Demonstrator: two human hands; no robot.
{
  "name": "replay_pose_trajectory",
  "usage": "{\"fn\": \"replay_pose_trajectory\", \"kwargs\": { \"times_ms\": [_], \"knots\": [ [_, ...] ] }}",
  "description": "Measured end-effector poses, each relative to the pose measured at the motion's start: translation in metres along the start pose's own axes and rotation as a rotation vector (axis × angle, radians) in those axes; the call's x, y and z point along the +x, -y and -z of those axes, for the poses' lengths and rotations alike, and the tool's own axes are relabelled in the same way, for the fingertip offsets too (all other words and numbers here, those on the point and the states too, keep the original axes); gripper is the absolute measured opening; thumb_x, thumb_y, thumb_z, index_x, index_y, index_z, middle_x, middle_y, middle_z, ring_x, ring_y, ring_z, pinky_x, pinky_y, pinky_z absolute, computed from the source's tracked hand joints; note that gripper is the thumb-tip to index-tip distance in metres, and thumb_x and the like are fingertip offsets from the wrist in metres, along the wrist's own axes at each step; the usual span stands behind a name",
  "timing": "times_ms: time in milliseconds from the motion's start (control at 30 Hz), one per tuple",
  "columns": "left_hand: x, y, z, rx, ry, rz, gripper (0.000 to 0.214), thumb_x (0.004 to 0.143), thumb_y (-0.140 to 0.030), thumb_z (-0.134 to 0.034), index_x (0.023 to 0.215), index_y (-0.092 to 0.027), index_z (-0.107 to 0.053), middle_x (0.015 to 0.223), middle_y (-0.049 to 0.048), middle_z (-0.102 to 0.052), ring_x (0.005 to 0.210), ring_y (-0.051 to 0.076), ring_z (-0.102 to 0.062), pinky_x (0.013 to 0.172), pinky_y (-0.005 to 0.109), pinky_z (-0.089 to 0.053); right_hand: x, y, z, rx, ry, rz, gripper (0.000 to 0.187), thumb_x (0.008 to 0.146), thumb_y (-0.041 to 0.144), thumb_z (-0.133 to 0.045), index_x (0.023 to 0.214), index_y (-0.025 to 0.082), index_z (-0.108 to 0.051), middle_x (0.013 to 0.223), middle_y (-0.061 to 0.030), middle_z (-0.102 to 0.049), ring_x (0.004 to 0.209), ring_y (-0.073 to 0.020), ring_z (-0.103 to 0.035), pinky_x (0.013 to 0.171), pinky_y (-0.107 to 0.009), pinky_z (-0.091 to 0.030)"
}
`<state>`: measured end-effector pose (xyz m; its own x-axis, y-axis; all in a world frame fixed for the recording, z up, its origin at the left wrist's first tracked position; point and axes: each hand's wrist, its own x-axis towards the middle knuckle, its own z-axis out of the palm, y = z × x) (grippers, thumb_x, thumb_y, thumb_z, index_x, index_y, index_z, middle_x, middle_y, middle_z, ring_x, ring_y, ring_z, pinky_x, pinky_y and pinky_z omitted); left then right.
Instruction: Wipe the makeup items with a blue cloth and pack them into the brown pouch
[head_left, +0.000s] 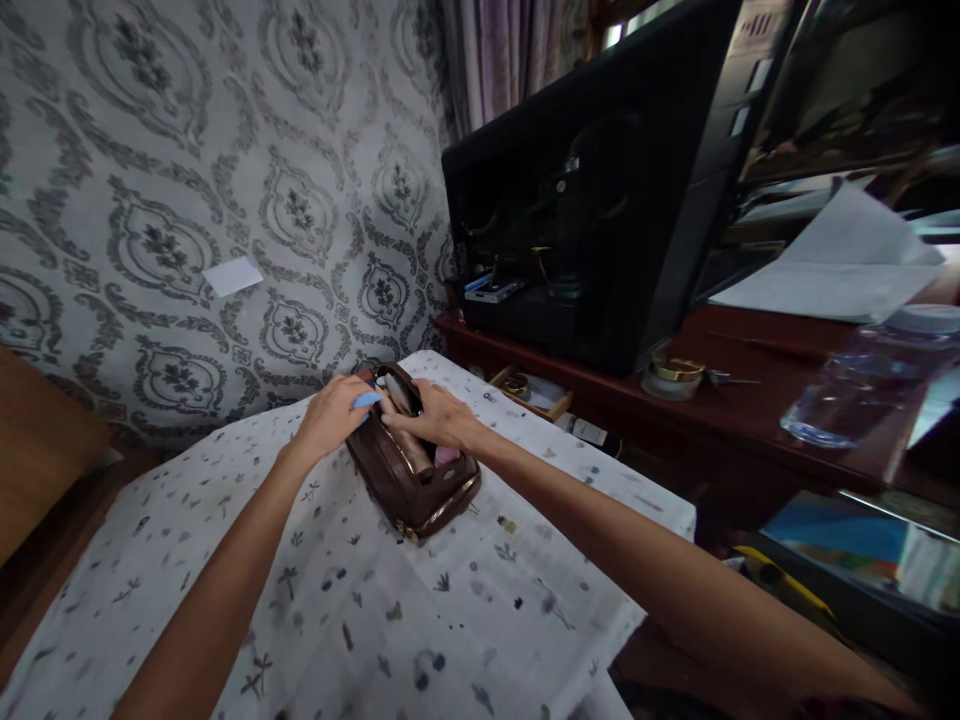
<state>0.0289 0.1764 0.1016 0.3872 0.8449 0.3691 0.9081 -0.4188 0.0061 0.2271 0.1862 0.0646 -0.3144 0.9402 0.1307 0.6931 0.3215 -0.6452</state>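
Observation:
A brown makeup bag (386,477) with a gold zipper sits on the patterned white cloth, its top unzipped. Inside lie a tan tube-like item (415,452), something pink (447,455) and other items too dark to name. My left hand (334,415) is closed over the bag's left rim. At its thumb shows a small light blue piece (365,400); I cannot tell what it is. Across the opening, my right hand (442,415) grips the right rim, its fingers curled over the edge and its thumb reaching inside by the tan item.
A black television (570,220) stands on a dark red cabinet (750,400) to the right. On the cabinet are a clear plastic bottle (847,385), a small jar (673,378) and white paper (832,260). A small drawer (544,392) sticks out beside the cloth (420,620).

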Motion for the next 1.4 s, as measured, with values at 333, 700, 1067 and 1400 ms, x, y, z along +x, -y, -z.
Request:
{"fn": "replay_pose_trajectory", "kwargs": {
  "times_ms": [333, 700, 1067, 1400],
  "knots": [
    [0.020, -0.010, -0.001, 0.340, 0.304, -0.004, 0.034, 0.085, -0.013, -0.045, 0.104, -0.026, -0.070, 0.107, 0.0083, -0.073, 0.101, 0.027, -0.068, 0.084, 0.036, -0.051, -0.007, -0.002, 0.004, -0.221, 0.107, 0.143, 0.058, 0.099, 0.033, -0.042, 0.156, 0.025, -0.030, 0.144, -0.0132, -0.051, 0.127, -0.0289, -0.054, 0.101, -0.038, -0.042],
    [0.009, -0.008, -0.005, 0.270, 0.180, 0.035, 0.050, 0.086, -0.014, -0.050, 0.133, -0.029, -0.057, 0.126, 0.0058, -0.068, 0.113, 0.026, -0.064, 0.086, 0.033, -0.051, -0.010, 0.005, -0.001, -0.284, 0.064, 0.143, 0.047, 0.104, 0.038, -0.031, 0.149, 0.032, -0.045, 0.133, -0.0120, -0.059, 0.122, -0.0285, -0.058, 0.101, -0.042, -0.043],
    [0.008, -0.002, -0.024, 0.047, 0.012, 0.074, 0.049, 0.079, -0.007, -0.051, 0.118, -0.031, -0.070, 0.116, 0.0032, -0.069, 0.110, 0.024, -0.062, 0.088, 0.032, -0.050, -0.015, 0.032, -0.001, -0.312, 0.106, 0.100, 0.081, 0.090, 0.075, -0.037, 0.144, 0.015, -0.045, 0.139, -0.0258, -0.049, 0.129, -0.0401, -0.048, 0.102, -0.052, -0.038],
    [0.009, 0.027, -0.047, -0.225, -0.301, 0.207, 0.041, 0.084, -0.012, -0.041, 0.111, -0.020, -0.071, 0.115, 0.0051, -0.072, 0.107, 0.020, -0.065, 0.096, 0.030, -0.050, -0.020, 0.039, -0.008, -0.385, 0.085, 0.084, 0.068, 0.090, 0.066, -0.048, 0.142, 0.022, -0.052, 0.135, -0.0220, -0.051, 0.128, -0.0394, -0.046, 0.101, -0.049, -0.033]
  ]
}}
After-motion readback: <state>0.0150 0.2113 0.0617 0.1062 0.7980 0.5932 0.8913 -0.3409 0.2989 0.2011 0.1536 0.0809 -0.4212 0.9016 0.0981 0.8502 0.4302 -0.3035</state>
